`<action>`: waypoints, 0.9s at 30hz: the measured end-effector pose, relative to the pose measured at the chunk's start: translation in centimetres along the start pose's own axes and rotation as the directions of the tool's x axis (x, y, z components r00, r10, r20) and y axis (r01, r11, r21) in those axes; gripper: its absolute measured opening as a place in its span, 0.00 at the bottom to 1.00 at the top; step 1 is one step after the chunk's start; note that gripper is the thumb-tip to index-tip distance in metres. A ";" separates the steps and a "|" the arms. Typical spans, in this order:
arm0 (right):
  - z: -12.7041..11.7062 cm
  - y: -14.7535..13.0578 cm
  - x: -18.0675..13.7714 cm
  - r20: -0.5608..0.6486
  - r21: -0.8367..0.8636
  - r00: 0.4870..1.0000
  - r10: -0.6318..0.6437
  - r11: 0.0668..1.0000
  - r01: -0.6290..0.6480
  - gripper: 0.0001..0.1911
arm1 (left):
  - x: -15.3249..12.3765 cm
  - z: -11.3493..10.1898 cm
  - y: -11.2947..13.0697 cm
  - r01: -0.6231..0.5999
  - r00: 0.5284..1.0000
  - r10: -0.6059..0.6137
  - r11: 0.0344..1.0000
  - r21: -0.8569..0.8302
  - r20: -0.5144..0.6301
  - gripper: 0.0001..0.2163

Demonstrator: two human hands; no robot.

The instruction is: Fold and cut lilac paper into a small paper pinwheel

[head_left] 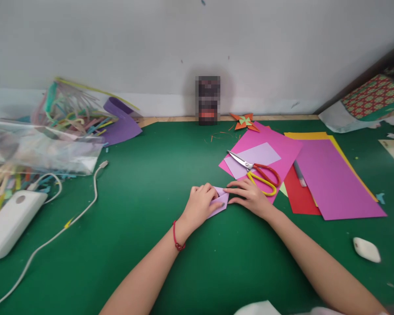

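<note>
On the green tabletop lies a small piece of folded lilac paper, its creased flaps partly covered by fingers. My left hand, with a red cord bracelet at the wrist, is closed over the paper's left part, thumb along its lower flap. At the right end of the paper, my right hand grips the edge between thumb and fingertips. Just beyond my right hand, scissors with one red and one yellow handle rest on a flat lilac sheet and a magenta sheet.
An orange paper pinwheel shape sits near the wall. Purple paper, a red sheet and a grey pen-like object lie right, with a white eraser-like object nearer. Left are a power bank, cable and paper strips.
</note>
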State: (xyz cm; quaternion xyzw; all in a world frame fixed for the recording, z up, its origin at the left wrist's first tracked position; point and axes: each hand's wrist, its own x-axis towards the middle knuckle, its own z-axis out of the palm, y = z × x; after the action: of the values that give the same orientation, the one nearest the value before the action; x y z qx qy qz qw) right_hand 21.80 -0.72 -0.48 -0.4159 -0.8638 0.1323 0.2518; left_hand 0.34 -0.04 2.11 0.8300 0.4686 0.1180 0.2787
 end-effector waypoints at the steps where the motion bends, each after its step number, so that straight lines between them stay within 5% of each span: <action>1: 0.0 0.2 0.1 0.004 0.005 1.000 -0.004 1.000 0.004 0.16 | -0.1 0.2 0.0 0.002 1.000 -0.002 1.000 -0.011 -0.024 0.09; 5: -0.1 0.4 0.2 0.038 0.013 0.999 0.007 1.000 -0.008 0.15 | -0.6 0.7 0.1 -0.013 0.990 0.023 0.997 0.076 -0.138 0.14; 11: -0.5 -0.5 0.1 0.041 -0.014 0.999 -0.005 1.000 0.005 0.16 | -1.4 2.4 0.1 -0.119 0.940 0.225 0.921 0.371 -0.257 0.14; 18: -0.4 -1.9 0.2 -0.008 -0.134 1.000 0.014 0.991 -0.015 0.15 | -1.8 3.1 0.2 -0.141 0.949 0.239 0.905 0.401 -0.206 0.18; 27: 0.1 -2.9 0.1 -0.063 -0.204 0.997 0.046 0.977 -0.058 0.15 | -2.7 2.2 1.0 -0.058 0.996 0.078 0.943 0.329 -0.047 0.25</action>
State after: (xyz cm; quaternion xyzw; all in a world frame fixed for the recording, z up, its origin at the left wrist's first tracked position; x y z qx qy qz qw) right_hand 19.80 -2.40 0.69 -0.4657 -0.8541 0.0365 0.2289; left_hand 0.56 -3.49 1.08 0.8765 0.4609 0.0728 0.1187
